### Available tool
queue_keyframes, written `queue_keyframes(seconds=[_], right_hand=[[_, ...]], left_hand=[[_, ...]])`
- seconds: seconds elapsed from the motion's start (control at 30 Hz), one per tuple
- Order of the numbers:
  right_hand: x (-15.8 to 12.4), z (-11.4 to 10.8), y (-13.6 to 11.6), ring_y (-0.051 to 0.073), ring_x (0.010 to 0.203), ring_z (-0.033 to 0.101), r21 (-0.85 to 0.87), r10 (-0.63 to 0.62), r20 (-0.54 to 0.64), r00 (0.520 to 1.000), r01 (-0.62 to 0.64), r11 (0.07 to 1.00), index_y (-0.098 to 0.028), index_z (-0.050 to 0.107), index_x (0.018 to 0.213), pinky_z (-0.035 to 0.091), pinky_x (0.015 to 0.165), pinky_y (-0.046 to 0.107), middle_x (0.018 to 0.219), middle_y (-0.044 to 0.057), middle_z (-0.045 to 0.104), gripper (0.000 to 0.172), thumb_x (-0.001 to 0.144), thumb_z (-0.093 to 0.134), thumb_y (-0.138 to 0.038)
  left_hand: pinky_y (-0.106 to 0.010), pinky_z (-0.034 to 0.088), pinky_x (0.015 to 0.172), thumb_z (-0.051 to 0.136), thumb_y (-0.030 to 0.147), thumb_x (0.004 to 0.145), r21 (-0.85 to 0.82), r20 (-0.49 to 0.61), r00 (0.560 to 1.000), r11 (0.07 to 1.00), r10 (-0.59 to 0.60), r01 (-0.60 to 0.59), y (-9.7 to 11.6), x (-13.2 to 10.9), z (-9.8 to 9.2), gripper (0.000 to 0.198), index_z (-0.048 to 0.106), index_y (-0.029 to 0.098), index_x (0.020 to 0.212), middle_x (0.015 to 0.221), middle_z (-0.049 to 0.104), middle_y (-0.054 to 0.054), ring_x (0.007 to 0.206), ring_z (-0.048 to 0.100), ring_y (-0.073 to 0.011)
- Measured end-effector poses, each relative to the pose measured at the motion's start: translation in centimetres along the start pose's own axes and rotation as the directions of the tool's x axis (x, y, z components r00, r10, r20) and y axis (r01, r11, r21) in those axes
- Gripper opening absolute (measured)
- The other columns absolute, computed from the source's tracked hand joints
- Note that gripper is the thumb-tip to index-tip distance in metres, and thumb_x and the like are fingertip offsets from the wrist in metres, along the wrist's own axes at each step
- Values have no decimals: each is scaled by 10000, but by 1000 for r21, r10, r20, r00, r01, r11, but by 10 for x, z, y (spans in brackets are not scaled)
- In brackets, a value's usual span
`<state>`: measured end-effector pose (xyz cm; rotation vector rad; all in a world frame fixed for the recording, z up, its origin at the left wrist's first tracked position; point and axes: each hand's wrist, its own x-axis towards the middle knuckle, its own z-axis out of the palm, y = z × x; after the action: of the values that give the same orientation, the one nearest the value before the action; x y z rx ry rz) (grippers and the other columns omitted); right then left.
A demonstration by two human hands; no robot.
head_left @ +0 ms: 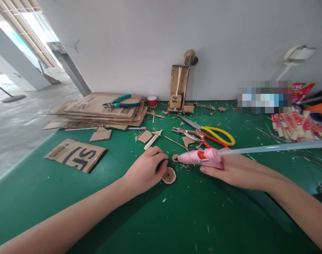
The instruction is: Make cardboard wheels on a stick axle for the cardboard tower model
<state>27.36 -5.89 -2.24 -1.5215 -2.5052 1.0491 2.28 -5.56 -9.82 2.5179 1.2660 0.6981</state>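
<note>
My right hand [224, 167] is wrapped round a pink hot glue gun [198, 156], with a long clear glue stick [272, 147] running out of its back toward the right. The gun's nozzle points left, right at a small brown cardboard piece [175, 157] on the table. My left hand [149, 167] is closed just left of there, thumb and fingers curled together. What they pinch, if anything, is hidden. Beside the left thumb lies a round cardboard disc [169, 175] with a pale rim and a dark centre hole; whether the thumb grips it, I cannot tell.
Scissors [216, 134] and a metal hole punch [188, 134] lie beyond the gun. Teal-handled cutters [121, 102] rest on stacked cardboard [97, 113]. A cardboard structure [179, 88] stands against the wall, near a red cup [152, 102]. Scraps litter the green table [139, 225].
</note>
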Motion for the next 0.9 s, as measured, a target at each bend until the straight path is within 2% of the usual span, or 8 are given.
queue_keyframes(seconds=[0.1, 0.3, 0.43, 0.67, 0.9], right_hand=[[-1, -1, -1, 246, 983, 616, 7, -25, 9, 1000, 25, 1000, -358, 503, 1331, 463, 866, 348, 1162, 5, 658, 451, 895, 432, -453], [0, 2, 6, 242, 916, 639, -32, 20, -10, 1000, -21, 999, -359, 556, 1276, 485, 827, 353, 1069, 3, 694, 430, 881, 448, -489], [0, 4, 15, 245, 980, 625, -22, -6, -11, 1000, 5, 1000, -358, 534, 1300, 472, 867, 346, 1147, -1, 667, 445, 886, 439, -490], [1, 8, 19, 258, 905, 642, -28, -24, -71, 997, 22, 999, -347, 624, 1201, 489, 821, 341, 960, 9, 722, 388, 856, 494, -468], [2, 7, 3, 230, 948, 632, -33, -42, -37, 998, 41, 999, -397, 505, 1317, 481, 829, 321, 1160, -30, 661, 436, 890, 440, -459]], left_hand=[[-337, 519, 770, 430, 183, 892, 4, 0, 1000, 1000, -1, 1, -1, -1, 1, 222, 631, 166, 987, 955, 574, -75, 848, 573, -169], [-341, 513, 779, 432, 181, 891, 0, -2, 1000, 1000, 3, -3, -2, -2, 2, 220, 634, 163, 975, 946, 571, -75, 847, 567, -170], [-343, 504, 776, 420, 186, 900, 2, 15, 1000, 1000, 14, -14, -2, -2, 0, 235, 643, 168, 972, 940, 569, -73, 848, 556, -172], [-366, 491, 800, 418, 202, 905, 36, 52, 997, 997, 65, -67, 0, -2, -3, 250, 654, 176, 985, 965, 569, -76, 878, 539, -188], [-355, 492, 786, 415, 199, 905, 25, 38, 998, 999, 44, -45, 1, -1, -1, 241, 647, 171, 967, 944, 572, -73, 863, 540, -183]])
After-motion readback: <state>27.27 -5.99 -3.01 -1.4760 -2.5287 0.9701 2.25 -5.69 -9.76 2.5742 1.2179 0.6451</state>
